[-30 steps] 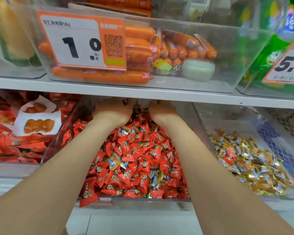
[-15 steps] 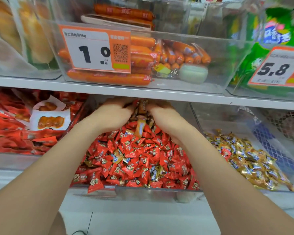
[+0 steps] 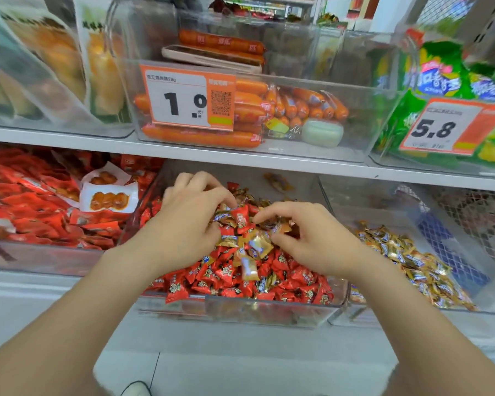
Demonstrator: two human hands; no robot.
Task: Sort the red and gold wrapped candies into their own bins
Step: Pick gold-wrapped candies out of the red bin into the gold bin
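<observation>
Candies (image 3: 226, 277) fill the middle bin (image 3: 269, 311); your left hand (image 3: 189, 224) pinches a red candy (image 3: 240, 218), your right hand (image 3: 312, 241) a gold candy (image 3: 282, 227) beside it.

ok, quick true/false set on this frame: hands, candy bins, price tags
1. The left hand and the right hand are both in the middle bin. True.
2. The middle bin holds one colour only. False: gold candies are mixed in with the red candies.
3. The right bin holds mostly gold wrappers. True.
4. The tag above the middle bin reads 5.8. False: the 1.0 tag hangs there, and the 5.8 tag is farther right.
5. The right hand lies flat and idle. False: its curled fingers pinch one of the gold candies.
</observation>
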